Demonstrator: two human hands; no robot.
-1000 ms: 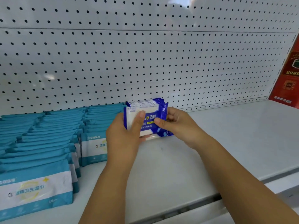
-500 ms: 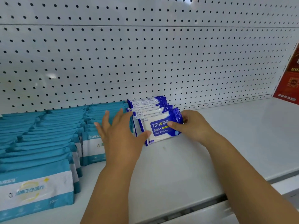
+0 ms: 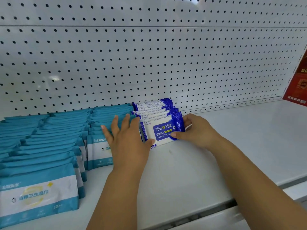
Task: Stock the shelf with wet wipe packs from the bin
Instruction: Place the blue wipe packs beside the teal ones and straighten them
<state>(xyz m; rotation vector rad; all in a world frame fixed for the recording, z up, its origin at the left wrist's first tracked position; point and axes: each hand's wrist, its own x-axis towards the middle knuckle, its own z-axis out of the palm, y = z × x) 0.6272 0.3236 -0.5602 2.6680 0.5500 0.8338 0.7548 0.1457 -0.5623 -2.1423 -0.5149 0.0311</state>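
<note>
Left hand [image 3: 127, 138]: fingers straight, spread, thumb touching front wet wipe pack [image 3: 161, 131] | Right hand [image 3: 197, 130]: thumb on face, fingers curled behind, pinching pack's right edge | Pack: upright on shelf [image 3: 216, 163], between both hands

White shelf [image 3: 249, 130] with a pegboard back [image 3: 149, 63]. Left half: teal wipe packs [image 3: 49, 146] in several rows running near to far, on edge, leaning back and overlapped. Just right of them, at the far side: a short row of blue alcohol wipe packs [image 3: 152, 107], same lean, with the front blue pack [image 3: 163, 131] label out. Far right: red box [image 3: 297, 87], cut off by the frame.
</note>
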